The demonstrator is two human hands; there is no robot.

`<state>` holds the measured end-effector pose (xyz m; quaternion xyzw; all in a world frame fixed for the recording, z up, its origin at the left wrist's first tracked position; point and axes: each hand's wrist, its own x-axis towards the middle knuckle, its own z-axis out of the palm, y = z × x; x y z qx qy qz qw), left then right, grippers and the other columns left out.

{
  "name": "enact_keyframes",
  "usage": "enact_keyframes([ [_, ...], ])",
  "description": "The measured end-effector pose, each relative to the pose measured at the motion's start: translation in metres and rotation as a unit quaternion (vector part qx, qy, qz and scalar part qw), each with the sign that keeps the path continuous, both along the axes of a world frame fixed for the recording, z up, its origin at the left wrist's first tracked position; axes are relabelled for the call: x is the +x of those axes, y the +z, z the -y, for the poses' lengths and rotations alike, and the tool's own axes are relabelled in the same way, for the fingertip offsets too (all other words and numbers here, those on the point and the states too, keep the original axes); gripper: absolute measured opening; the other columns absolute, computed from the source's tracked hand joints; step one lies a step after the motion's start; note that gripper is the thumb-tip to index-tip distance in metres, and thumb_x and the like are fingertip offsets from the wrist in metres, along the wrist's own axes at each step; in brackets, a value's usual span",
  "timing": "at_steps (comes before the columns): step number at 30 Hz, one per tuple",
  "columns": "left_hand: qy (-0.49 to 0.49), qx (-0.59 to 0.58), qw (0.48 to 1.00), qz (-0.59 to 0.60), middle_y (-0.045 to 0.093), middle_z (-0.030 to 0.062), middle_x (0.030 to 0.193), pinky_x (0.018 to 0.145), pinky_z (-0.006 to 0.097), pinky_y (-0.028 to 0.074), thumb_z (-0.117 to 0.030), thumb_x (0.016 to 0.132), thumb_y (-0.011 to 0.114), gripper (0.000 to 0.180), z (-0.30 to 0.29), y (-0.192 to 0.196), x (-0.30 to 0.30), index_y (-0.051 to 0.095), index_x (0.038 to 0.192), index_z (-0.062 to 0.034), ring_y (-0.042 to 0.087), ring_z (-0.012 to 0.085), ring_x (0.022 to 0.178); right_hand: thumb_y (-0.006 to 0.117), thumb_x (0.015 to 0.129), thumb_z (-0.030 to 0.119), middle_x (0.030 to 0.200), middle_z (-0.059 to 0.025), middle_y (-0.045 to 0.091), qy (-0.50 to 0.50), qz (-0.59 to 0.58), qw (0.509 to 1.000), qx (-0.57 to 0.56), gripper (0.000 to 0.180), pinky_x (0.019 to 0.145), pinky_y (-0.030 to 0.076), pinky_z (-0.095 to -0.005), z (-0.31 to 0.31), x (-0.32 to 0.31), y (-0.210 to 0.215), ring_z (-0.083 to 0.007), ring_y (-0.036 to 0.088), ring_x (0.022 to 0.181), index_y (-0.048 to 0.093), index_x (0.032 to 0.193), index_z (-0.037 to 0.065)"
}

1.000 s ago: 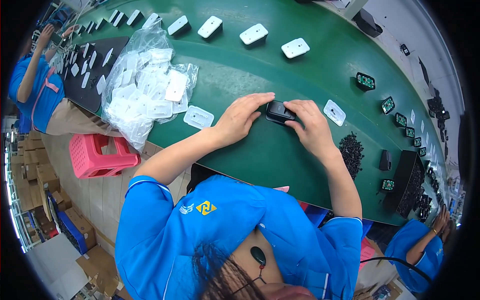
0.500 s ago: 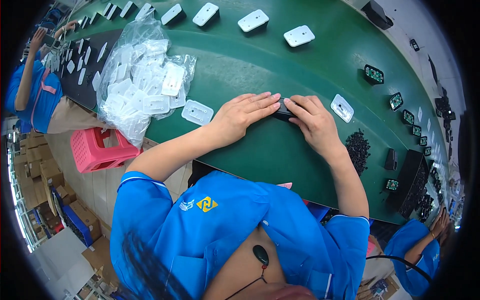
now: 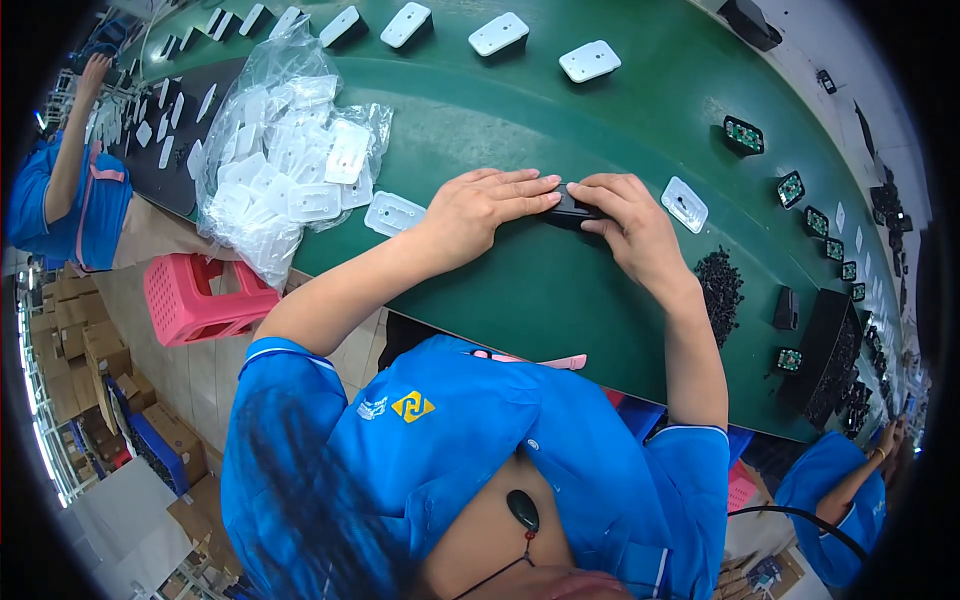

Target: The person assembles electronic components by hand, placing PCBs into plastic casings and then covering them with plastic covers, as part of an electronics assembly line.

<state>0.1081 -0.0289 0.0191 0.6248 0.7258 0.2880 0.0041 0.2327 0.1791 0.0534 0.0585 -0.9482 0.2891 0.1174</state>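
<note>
A small black plastic housing [image 3: 572, 213] sits between my hands over the green table. My left hand [image 3: 492, 208] lies with its fingers stretched and together, their tips against the housing's left end. My right hand [image 3: 632, 222] grips the other end, fingers bent over the top and thumb at the near side. What is inside or under the housing is hidden. To the right of my right hand lies a white plastic cover [image 3: 684, 205], with a pile of small black parts [image 3: 718, 293] nearer to me. Another white cover [image 3: 393, 214] rests left of my left forearm.
A clear plastic bag [image 3: 275, 160] of white covers spreads at the left. Several white-topped black housings [image 3: 590, 61] line the far side; open housings with green circuit boards [image 3: 743, 135] curve down the right. A black bin [image 3: 825, 355] stands at right. Co-workers sit on both sides.
More of the black housing shows between my hands, and my right fingers have shifted slightly on it. The far row of housings appears slightly farther left. At left, the co-worker's arm has moved.
</note>
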Motion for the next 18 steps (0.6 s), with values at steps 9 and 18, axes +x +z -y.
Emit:
enact_keyframes([
  [9,0.033,0.009,0.997,-0.072,0.052,0.004,0.138,0.096,0.037,0.046,0.004,0.074,0.058,0.057,0.001,-0.001,0.013,0.057,0.128,-0.0119,0.053,0.0224,0.124,0.056,0.07,-0.005,0.109,-0.0054,0.061,-0.09,-0.096,0.988,0.081,0.047,0.074,0.054,-0.0348,0.024,0.015,-0.026,-0.0251,0.059,0.1,0.065,0.113,0.013],
  [18,0.041,0.066,0.991,-0.11,0.056,0.0131,0.128,0.09,0.037,0.049,-0.023,0.07,0.075,0.058,-0.021,-0.01,0.02,0.056,0.12,-0.0006,0.059,0.0288,0.109,0.065,0.075,-0.001,0.108,-0.0075,0.063,-0.02,0.022,0.997,-0.073,0.036,0.086,0.049,-0.0364,-0.011,-0.006,-0.008,-0.0282,0.057,0.101,0.064,0.109,0.008],
])
